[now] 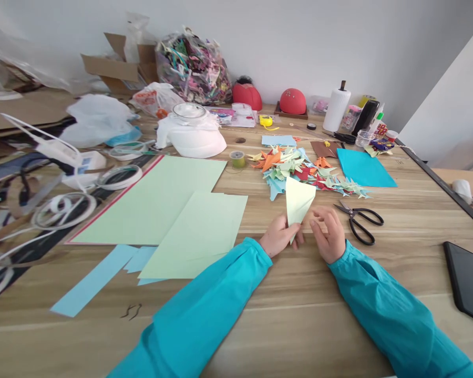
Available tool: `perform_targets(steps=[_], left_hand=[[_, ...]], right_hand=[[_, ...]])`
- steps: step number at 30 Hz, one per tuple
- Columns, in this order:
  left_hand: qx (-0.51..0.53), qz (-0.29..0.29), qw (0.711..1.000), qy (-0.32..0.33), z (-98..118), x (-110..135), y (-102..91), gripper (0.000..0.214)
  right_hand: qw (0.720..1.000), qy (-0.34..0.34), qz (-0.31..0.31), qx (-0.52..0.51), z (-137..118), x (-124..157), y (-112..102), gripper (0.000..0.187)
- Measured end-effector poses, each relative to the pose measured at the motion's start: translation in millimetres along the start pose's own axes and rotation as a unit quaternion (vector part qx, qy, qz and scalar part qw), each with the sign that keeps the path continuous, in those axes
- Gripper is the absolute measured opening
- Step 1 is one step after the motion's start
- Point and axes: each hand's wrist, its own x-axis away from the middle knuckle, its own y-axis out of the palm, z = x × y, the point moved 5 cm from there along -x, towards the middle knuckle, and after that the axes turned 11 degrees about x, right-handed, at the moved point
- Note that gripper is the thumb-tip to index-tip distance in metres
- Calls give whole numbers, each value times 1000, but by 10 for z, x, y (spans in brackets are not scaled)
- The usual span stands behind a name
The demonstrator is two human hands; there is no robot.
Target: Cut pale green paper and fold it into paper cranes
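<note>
A pale yellow-green folded paper [299, 200] stands tilted up from my left hand [280, 234], whose thumb and fingers pinch its narrow lower end. Just right of the paper, my right hand [328, 233] has its fingers curved and apart, with nothing seen between them. Beyond both hands lies a heap of folded paper cranes [295, 164] in orange, green, blue and red. Black-handled scissors [362, 218] rest to the right of my right hand. Left of my left hand are light green paper sheets [205, 231].
Blue paper strips [94, 281] lie under and beside the green sheets. A turquoise sheet [366, 168] is behind the scissors, and a phone [465, 281] lies at the right edge. Coiled white cables [63, 210] crowd the left side. A thread spool [237, 159] stands near the cranes.
</note>
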Motion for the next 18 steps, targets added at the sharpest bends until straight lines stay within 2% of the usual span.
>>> perform_targets(steps=[1, 3, 5, 6, 9, 12, 14, 16, 18], left_hand=[[-16, 32, 999, 21, 8, -3, -33, 12], [-70, 110, 988, 85, 48, -2, -128, 9], [-163, 171, 957, 171, 119, 18, -205, 6], [-219, 181, 934, 216, 155, 34, -213, 5], [-362, 152, 858, 331, 222, 103, -149, 12], [-439, 112, 794, 405, 253, 210, -48, 18], [-471, 92, 754, 448, 288, 289, 17, 18], [-487, 59, 728, 479, 322, 339, 65, 18], [-487, 21, 729, 481, 340, 335, 72, 20]], right_hand=[[1000, -8, 5, 17, -11, -1, -15, 14], [998, -32, 24, 51, -46, 4, -50, 24], [993, -66, 52, 84, -97, 18, -81, 19], [990, -83, 65, 98, -122, 27, -90, 13], [980, -127, 53, 140, -164, 47, -49, 22], [974, -146, 4, 174, -136, 49, 21, 24], [975, -132, -2, 178, -90, 38, 23, 22], [979, -111, 6, 172, -44, 23, 4, 22], [982, -98, 1, 163, -10, 11, 4, 22]])
